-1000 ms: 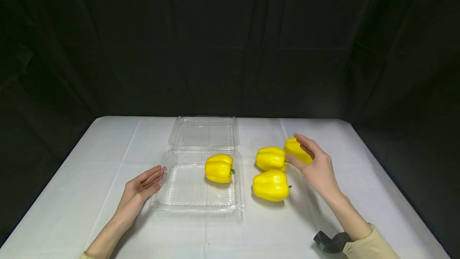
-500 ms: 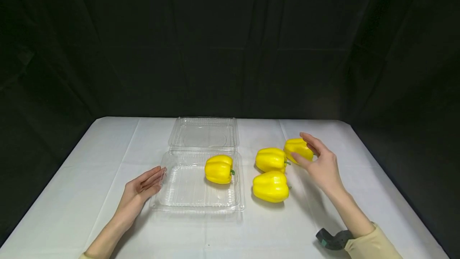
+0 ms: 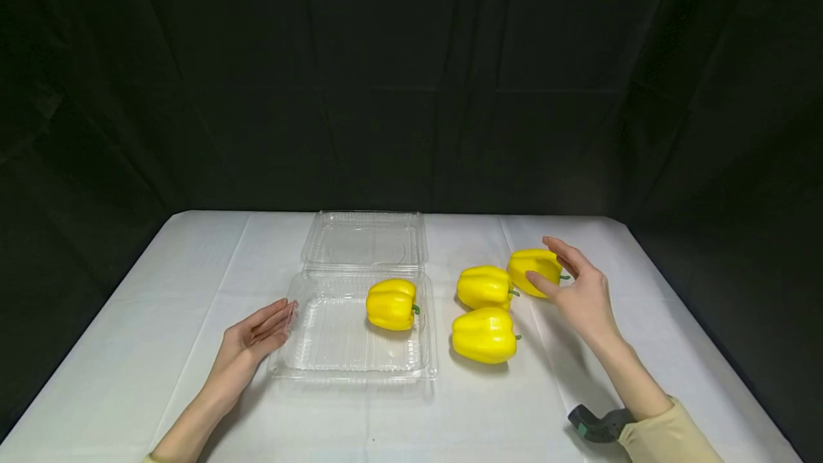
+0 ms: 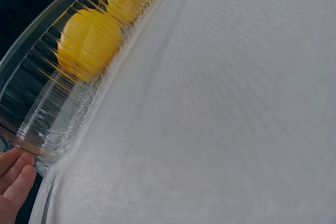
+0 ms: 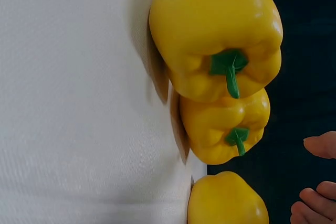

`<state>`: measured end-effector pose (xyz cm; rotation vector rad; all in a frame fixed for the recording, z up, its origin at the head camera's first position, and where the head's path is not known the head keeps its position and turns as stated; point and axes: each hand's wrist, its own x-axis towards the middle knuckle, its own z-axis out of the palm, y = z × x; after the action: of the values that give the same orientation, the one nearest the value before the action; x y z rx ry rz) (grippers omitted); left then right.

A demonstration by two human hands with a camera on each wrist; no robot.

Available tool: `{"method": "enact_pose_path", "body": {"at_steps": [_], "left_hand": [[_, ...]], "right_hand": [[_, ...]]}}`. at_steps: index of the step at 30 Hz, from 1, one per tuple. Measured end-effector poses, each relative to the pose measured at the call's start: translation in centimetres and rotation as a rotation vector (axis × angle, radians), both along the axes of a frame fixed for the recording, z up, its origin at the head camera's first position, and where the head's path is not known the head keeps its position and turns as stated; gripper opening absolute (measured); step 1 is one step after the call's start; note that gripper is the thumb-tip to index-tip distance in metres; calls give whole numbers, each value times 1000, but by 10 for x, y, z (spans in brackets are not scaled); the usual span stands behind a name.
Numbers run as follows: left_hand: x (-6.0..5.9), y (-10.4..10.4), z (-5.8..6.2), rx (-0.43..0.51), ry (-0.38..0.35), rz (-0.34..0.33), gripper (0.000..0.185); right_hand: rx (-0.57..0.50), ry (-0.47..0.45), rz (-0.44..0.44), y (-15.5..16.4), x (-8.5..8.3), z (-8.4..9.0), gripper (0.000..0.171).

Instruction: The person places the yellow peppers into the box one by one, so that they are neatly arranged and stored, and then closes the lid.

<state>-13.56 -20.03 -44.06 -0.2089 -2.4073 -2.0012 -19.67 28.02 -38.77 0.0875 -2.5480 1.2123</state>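
A clear plastic clamshell container [image 3: 328, 338] lies with its lid folded back, and one yellow bell pepper [image 3: 389, 304] rests on its right side. My left hand [image 3: 246, 350] touches the container's left edge with extended fingers, which the left wrist view shows at its corner [image 4: 17, 177]. To the right lie three more yellow bell peppers: a near one [image 3: 484, 335], a middle one [image 3: 484, 287] and a far one [image 3: 530, 268]. Over the far pepper's right end hovers my right hand [image 3: 581, 299], thumb and fingers spread, holding nothing. In the right wrist view, fingertips [image 5: 319, 203] appear apart from the peppers.
The flat lid [image 3: 363, 238] reaches toward the table's back edge. White cloth [image 3: 161, 320] covers the table, and black curtains [image 3: 398, 91] hang behind it and at the sides. A dark device [image 3: 598, 426] sits at my right wrist by the sleeve.
My right hand has shifted slightly to the right, uncovering more of the far pepper and its stem. My left hand and the container have stayed put.
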Motion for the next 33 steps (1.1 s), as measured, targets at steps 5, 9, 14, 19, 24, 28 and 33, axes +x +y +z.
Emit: {"method": "enact_pose_path", "body": {"at_steps": [5,9,14,19,24,28,33], "left_hand": [[0,0,0,7,-3,-4,55],[0,-1,0,9,-4,-1,55],[0,0,0,3,-10,3,55],[0,0,0,3,-6,1,55],[-1,0,-1,3,1,-4,55],[-1,0,-1,6,-3,-2,54],[0,0,0,7,-17,-2,54]], "right_hand": [[-1,-9,-16,3,-3,-1,65],[3,-27,-28,6,-4,-2,65],[11,-33,-33,13,-7,-5,66],[12,-38,-38,18,-10,-8,66],[14,-50,-45,20,-12,-10,67],[25,-57,-51,21,-14,-11,67],[31,-82,-62,25,-15,-15,69]]}}
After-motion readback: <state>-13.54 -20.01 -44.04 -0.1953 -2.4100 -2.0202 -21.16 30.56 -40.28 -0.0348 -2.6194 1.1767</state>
